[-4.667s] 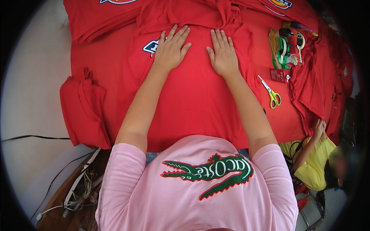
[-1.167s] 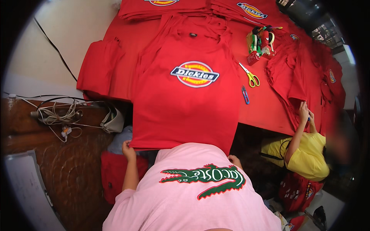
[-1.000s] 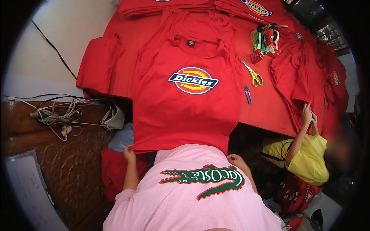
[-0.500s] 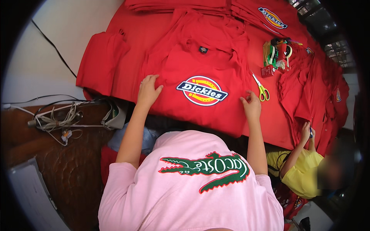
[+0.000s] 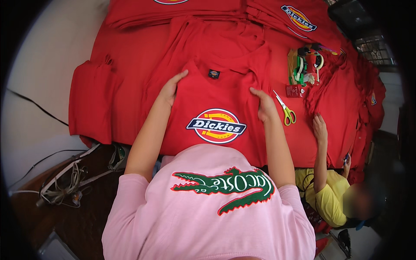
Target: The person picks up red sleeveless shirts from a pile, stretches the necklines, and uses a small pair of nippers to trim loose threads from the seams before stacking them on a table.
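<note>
A red T-shirt (image 5: 216, 95) with an oval horseshoe emblem on its chest and a dark neck label lies in front of me, its collar away from me. At its left side is my left hand (image 5: 172, 89), thumb on top and the other fingers mostly hidden by the cloth. My right hand (image 5: 265, 106) grips the opposite side in the same manner. The shirt's near edge reaches my body. More red shirts (image 5: 203, 34) lie loosely beneath and beyond it. To the right of my right hand rest scissors (image 5: 287, 113) with yellow-green handles.
Folded red shirts (image 5: 216, 13) are stacked at the far side. A box of tapes and tools (image 5: 302, 65) stands right of centre. A co-worker in yellow (image 5: 325, 195) sits at the right, by a heap of red garments (image 5: 336, 95). Tangled cables (image 5: 65, 186) hang at lower left.
My hands have moved up along the shirt's sides toward the collar and now grip it. The shirt sits nearer my body, its collar flatter. A co-worker's hand has reached onto the red heap.
</note>
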### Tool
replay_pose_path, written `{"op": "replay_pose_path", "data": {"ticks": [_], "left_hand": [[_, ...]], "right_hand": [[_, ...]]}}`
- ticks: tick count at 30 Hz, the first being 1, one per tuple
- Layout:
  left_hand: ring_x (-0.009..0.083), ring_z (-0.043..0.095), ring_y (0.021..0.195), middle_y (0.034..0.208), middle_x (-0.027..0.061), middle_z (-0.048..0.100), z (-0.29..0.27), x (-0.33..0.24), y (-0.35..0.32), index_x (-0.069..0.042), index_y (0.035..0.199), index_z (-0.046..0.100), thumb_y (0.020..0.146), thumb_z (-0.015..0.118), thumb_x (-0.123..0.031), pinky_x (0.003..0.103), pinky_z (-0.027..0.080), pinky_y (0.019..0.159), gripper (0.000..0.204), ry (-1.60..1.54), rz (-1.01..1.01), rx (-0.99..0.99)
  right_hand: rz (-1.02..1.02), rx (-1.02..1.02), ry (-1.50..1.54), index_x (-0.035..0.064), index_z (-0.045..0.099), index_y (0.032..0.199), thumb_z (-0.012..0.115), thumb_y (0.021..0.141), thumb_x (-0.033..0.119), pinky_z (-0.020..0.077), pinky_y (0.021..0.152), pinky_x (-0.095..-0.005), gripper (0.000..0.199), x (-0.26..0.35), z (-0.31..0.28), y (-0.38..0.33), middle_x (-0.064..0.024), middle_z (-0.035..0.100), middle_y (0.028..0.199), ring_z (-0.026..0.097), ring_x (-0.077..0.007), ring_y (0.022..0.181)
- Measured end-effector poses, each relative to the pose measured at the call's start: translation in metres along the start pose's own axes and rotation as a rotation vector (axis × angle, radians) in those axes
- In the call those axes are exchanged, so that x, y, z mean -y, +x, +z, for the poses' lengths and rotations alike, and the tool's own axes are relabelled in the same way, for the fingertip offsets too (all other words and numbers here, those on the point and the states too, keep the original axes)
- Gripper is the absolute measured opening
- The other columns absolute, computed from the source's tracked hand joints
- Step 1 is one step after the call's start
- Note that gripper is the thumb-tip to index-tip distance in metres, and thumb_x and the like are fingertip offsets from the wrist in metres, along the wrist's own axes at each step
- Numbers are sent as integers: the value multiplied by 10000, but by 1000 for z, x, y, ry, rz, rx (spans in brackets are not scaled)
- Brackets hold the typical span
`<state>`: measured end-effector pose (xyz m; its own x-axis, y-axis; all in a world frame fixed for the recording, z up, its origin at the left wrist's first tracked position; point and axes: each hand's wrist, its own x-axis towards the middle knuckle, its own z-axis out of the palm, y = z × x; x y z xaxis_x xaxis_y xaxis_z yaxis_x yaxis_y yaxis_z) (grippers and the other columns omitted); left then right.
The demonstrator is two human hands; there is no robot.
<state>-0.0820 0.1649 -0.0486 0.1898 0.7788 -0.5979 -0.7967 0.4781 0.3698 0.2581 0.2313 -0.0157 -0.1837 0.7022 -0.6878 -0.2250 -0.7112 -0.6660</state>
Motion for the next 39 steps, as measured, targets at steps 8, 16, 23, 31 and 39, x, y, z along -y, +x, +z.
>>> {"op": "replay_pose_path", "data": {"ticks": [8, 16, 23, 31, 39], "left_hand": [[236, 690, 1119, 1269, 119, 704, 3, -90, 24, 25, 1353, 609, 982, 700, -281, 404, 572, 981, 489, -5, 125, 135], [237, 707, 1116, 1269, 137, 700, -21, -104, 0, -3, 1263, 636, 975, 715, -214, 396, 563, 1025, 366, 109, 130, -52], [272, 680, 1160, 1273, 163, 699, -18, -71, -5, 20, 1322, 614, 1017, 655, -278, 400, 540, 1047, 428, -194, 237, 121], [276, 674, 1195, 1306, 171, 692, -39, -41, -5, 32, 1350, 602, 1043, 601, -308, 418, 521, 1066, 458, -99, 73, 63], [279, 696, 1150, 1279, 183, 698, 6, -106, -13, 40, 1268, 643, 1031, 628, -263, 411, 554, 1027, 386, 4, 186, 373]], "right_hand": [[-231, 17, -465, 11, 721, 1045, 737, 944, 189, 550, 857, -288, 205, 101, -48, 53, -53, 748, 1000, 695, -152, 897], [80, 179, -77, -23, 714, 1115, 654, 1001, 242, 554, 1004, -377, 295, 107, -35, 47, -165, 751, 1139, 719, -241, 1078], [-32, 542, 421, -73, 623, 1240, 538, 1050, 292, 609, 883, -391, 420, 73, -20, 38, -235, 717, 1177, 736, -324, 986], [476, 829, -60, -114, 543, 1382, 466, 1065, 429, 597, 796, -362, 633, 33, 6, 1, -274, 724, 1096, 743, -301, 801], [-6, 754, 137, -99, 419, 1497, 394, 1097, 378, 465, 1121, -440, 623, 129, -3, 25, -299, 541, 1461, 587, -359, 1313]]}}
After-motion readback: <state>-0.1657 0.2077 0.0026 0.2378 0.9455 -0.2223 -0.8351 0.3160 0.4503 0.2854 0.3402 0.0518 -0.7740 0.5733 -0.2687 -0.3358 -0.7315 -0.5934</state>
